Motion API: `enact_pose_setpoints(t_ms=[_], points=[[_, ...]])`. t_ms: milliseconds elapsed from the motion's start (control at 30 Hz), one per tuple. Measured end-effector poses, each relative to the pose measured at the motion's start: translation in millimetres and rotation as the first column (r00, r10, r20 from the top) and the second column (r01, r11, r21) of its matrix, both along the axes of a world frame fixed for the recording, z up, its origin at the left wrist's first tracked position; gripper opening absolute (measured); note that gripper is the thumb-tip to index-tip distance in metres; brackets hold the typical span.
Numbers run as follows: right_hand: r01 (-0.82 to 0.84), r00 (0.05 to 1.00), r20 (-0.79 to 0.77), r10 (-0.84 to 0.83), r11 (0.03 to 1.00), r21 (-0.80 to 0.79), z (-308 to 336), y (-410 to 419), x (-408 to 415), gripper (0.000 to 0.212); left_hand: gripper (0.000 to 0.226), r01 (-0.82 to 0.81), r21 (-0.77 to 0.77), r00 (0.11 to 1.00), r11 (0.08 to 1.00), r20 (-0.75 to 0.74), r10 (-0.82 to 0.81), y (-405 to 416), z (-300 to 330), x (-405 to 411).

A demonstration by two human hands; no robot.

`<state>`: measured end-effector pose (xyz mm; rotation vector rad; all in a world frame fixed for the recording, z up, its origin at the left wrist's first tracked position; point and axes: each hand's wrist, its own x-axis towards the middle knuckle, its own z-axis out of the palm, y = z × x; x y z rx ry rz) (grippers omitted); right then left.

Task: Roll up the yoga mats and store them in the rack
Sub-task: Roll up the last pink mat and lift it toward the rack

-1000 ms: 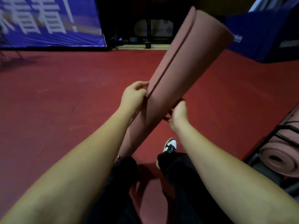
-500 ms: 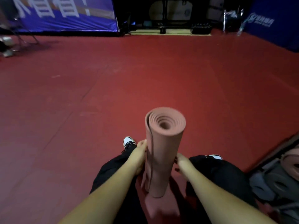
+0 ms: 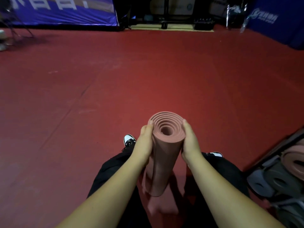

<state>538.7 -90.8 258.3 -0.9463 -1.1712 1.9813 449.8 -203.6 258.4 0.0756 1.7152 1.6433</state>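
Observation:
A rolled pink yoga mat (image 3: 162, 162) stands upright on its end on the red floor between my legs, its spiral top facing the camera. My left hand (image 3: 144, 142) grips the roll's upper left side, thumb on the rim. My right hand (image 3: 190, 142) wraps the upper right side. The rack (image 3: 269, 160) is at the lower right, holding another rolled pink mat (image 3: 294, 160) and grey rolled mats (image 3: 271, 181).
Red floor (image 3: 115, 88) stretches ahead. Blue banners stand at the back left (image 3: 65, 12) and back right (image 3: 279, 22). A dark stand with gear (image 3: 166, 15) is at the back centre. My shoes (image 3: 129, 139) show beside the mat.
The mat went from tilted up in the air to standing upright on the floor. Both hands slid from its lower part up to the top rim.

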Motion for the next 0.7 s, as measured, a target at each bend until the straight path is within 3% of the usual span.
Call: enact_pose_setpoints(t_ms=[67, 100, 267, 367, 467, 533, 700], points=[[-0.002, 1.000, 0.024, 0.000, 0.998, 0.056, 5, -1, -2, 0.019, 0.055, -0.005, 0.032, 0.988, 0.999, -0.157, 0.010, 3, 18, 4], [-0.010, 1.000, 0.024, 0.008, 0.997, 0.077, 11, -3, -2, 0.019, 0.051, -0.003, 0.041, 0.977, 0.999, -0.211, 0.012, 4, 27, 5], [-0.030, 0.998, -0.041, 0.037, 0.988, 0.151, 67, -2, 2, 0.025, 0.060, -0.067, 0.118, 0.971, 0.991, -0.221, 0.092, 4, 83, 8], [-0.069, 0.995, -0.057, 0.081, 0.982, 0.178, 75, 10, 8, 0.024, 0.050, -0.063, 0.138, 0.956, 0.988, -0.274, 0.099, 2, 94, 5], [-0.146, 0.986, 0.098, 0.131, 0.976, 0.164, 42, 2, 7, 0.039, 0.039, -0.033, 0.046, 0.929, 0.998, -0.367, 0.047, 1, 67, 7], [-0.161, 0.974, 0.170, 0.148, 0.984, 0.071, 21, 5, 4, 0.053, 0.039, -0.027, -0.048, 0.927, 0.998, -0.375, 0.007, 9, 48, 5], [-0.188, 0.945, 0.284, 0.161, 0.980, 0.070, 36, 28, -12, 0.017, 0.040, -0.012, -0.031, 0.958, 0.999, -0.287, 0.003, 33, 54, -6]])
